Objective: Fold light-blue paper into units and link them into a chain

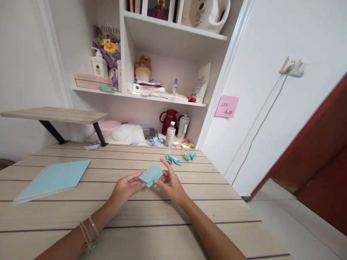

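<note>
A small square of folded light-blue paper [150, 174] is held between my hands just over the table. My left hand [129, 186] is closed on its left edge, fingers behind and thumb along the near side. On the right edge my right hand [171, 183] pinches the paper with its thumb, while the index finger points up and away. The layers of the paper stand slightly apart at the right. Beyond my right hand lie several blue folded-paper pieces [178, 161], shaped like small boats.
A stack of coloured paper sheets [56, 177], blue on top, lies at the left of the slatted table [135, 227]. A raised wooden stand [54, 115] is behind it. Along the back are a clear bottle [170, 135], a red jug [168, 122] and more folded paper [155, 141].
</note>
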`<act>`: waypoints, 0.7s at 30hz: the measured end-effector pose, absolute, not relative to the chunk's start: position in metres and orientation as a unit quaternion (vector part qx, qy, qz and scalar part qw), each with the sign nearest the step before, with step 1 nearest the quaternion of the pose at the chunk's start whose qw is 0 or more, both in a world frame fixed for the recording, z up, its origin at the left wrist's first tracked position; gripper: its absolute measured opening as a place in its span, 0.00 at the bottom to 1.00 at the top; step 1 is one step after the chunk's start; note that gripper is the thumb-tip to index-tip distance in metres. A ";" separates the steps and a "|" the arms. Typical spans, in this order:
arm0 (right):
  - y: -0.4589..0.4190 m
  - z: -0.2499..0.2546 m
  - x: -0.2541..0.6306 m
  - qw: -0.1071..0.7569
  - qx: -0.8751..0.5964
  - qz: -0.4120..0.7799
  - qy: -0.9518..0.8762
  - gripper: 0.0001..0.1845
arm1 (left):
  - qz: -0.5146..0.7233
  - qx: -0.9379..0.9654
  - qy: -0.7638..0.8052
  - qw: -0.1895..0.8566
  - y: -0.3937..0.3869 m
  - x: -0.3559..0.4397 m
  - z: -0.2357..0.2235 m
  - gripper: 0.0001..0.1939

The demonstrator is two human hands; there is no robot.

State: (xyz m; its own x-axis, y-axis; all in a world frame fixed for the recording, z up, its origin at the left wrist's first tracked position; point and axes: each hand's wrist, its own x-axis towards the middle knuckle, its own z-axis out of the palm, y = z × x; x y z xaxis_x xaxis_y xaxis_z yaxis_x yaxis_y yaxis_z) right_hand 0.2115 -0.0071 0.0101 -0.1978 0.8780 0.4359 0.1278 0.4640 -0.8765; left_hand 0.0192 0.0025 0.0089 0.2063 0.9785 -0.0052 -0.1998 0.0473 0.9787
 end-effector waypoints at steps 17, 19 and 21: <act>-0.010 0.017 0.213 0.422 -0.340 0.246 -0.804 0.18 | 0.547 0.463 0.405 0.568 0.002 0.019 0.006 0.18; -0.011 0.017 0.210 0.438 -0.335 0.264 -0.791 0.18 | 0.538 0.469 0.391 0.581 0.001 0.020 0.007 0.19; -0.011 0.015 0.207 0.466 -0.335 0.291 -0.766 0.17 | 0.520 0.482 0.374 0.598 0.000 0.020 0.008 0.18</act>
State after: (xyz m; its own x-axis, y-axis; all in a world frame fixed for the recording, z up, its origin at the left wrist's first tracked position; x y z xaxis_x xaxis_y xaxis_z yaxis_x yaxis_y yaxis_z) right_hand 0.2068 -0.0111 0.0154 -0.3414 0.7838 0.5188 0.2418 0.6066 -0.7574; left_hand 0.0199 0.0000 0.0075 0.1797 0.9822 0.0547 -0.2608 -0.0061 0.9654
